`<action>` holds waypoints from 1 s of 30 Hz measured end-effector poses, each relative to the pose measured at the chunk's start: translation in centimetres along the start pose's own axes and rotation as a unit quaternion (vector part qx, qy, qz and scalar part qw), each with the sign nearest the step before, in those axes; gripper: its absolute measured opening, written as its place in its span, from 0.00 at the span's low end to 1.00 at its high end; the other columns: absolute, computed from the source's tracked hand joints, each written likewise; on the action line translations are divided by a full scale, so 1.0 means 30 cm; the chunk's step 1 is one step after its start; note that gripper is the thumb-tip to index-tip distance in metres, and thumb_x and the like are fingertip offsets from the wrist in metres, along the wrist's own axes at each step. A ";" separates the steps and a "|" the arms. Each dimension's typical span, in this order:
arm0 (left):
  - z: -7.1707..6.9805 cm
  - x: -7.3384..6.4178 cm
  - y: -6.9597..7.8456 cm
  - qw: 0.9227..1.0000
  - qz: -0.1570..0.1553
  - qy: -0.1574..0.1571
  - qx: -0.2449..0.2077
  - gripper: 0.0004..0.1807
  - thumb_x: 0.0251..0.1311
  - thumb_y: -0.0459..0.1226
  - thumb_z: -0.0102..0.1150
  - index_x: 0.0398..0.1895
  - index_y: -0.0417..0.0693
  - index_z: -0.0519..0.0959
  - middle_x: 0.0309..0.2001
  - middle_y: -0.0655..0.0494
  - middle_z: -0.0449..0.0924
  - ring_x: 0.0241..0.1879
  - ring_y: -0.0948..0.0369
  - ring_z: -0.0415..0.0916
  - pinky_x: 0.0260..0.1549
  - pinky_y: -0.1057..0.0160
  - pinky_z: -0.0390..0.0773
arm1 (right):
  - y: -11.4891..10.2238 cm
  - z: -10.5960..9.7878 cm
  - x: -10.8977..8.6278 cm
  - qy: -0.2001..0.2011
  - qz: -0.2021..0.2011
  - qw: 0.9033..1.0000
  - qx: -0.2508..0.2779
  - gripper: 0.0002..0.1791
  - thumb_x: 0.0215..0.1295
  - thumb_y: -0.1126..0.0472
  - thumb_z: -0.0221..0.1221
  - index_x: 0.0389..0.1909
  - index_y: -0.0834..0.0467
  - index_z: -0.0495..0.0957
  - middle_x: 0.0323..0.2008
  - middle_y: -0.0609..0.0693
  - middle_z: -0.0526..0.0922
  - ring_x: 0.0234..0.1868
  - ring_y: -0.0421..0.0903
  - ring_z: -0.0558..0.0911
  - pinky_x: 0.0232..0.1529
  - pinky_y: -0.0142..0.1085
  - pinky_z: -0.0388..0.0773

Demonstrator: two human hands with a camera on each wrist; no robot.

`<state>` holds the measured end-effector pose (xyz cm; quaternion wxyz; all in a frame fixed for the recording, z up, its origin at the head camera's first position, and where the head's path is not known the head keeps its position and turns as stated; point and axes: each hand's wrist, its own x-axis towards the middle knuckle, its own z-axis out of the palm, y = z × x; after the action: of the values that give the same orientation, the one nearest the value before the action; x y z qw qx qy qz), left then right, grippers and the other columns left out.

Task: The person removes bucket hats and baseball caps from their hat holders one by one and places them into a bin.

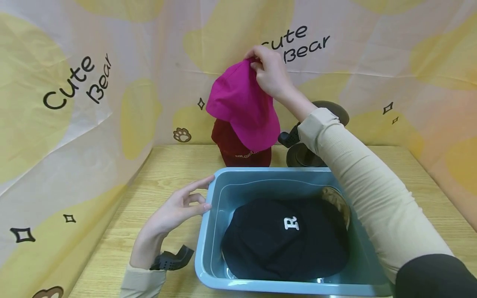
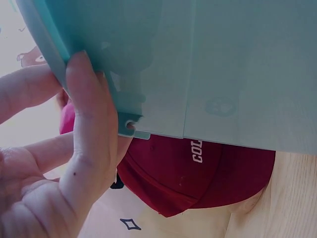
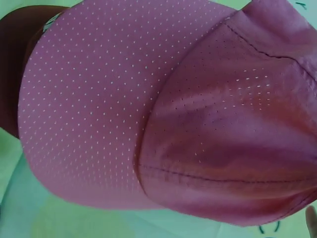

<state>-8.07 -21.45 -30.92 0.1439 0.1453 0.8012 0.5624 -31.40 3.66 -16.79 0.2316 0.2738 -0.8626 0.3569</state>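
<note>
My right hand [image 1: 270,72] pinches the upper edge of a bright pink cap [image 1: 242,99], which hangs with its brim downward. The brim [image 3: 89,99] and creased crown of this cap fill much of the right wrist view, dotted with small holes. Partly behind it stands a dark red cap [image 1: 242,145] with white lettering. My left hand [image 1: 175,211] holds the left rim of a blue tub [image 1: 204,248], with fingers [image 2: 91,114] against the outer wall. Inside the tub lie a black cap [image 1: 268,244] bearing a white R and a tan cap [image 1: 337,203], partly hidden.
Behind the tub, a dark stand with a round base [image 1: 303,156] and a round top [image 1: 331,111] is partly covered by my right arm. A patterned cloth [image 1: 141,62] hangs around the wooden table [image 1: 175,163]. A dark rounded thing [image 1: 436,277] sits at lower right.
</note>
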 end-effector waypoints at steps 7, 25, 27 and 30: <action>-0.001 0.003 0.007 1.000 -0.010 -0.002 -0.016 0.36 0.61 0.37 0.61 0.72 0.59 0.61 0.60 0.52 0.67 0.39 0.57 0.80 0.49 0.53 0.74 | -0.031 -0.041 -0.008 -0.022 -0.007 1.000 -0.020 0.14 0.71 0.70 0.47 0.49 0.59 0.79 0.50 0.52 0.81 0.53 0.45 0.76 0.57 0.34 0.70; -0.008 0.008 -0.006 1.000 0.009 -0.010 -0.001 0.35 0.62 0.35 0.60 0.72 0.53 0.61 0.61 0.44 0.66 0.39 0.59 0.80 0.47 0.55 0.75 | -0.060 -0.147 -0.076 -0.023 -0.055 0.997 -0.057 0.12 0.70 0.66 0.52 0.49 0.60 0.79 0.48 0.53 0.82 0.53 0.47 0.76 0.59 0.37 0.68; -0.009 0.008 -0.006 1.000 0.010 -0.010 -0.001 0.35 0.62 0.36 0.60 0.72 0.53 0.61 0.61 0.44 0.66 0.39 0.59 0.80 0.48 0.55 0.75 | -0.059 -0.156 -0.086 -0.021 -0.059 0.996 -0.059 0.12 0.70 0.66 0.52 0.49 0.60 0.79 0.49 0.53 0.82 0.53 0.47 0.76 0.59 0.38 0.68; -0.011 0.008 -0.005 1.000 0.008 -0.010 -0.002 0.35 0.62 0.36 0.60 0.72 0.54 0.61 0.59 0.44 0.67 0.39 0.59 0.80 0.48 0.54 0.74 | -0.059 -0.169 -0.098 -0.018 -0.070 0.995 -0.065 0.12 0.69 0.66 0.53 0.49 0.59 0.80 0.49 0.53 0.82 0.54 0.48 0.75 0.60 0.38 0.67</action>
<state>-8.43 -21.69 -30.97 0.1478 0.1574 0.7975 0.5634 -27.05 7.28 -14.43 0.2573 0.3240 -0.8670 0.2777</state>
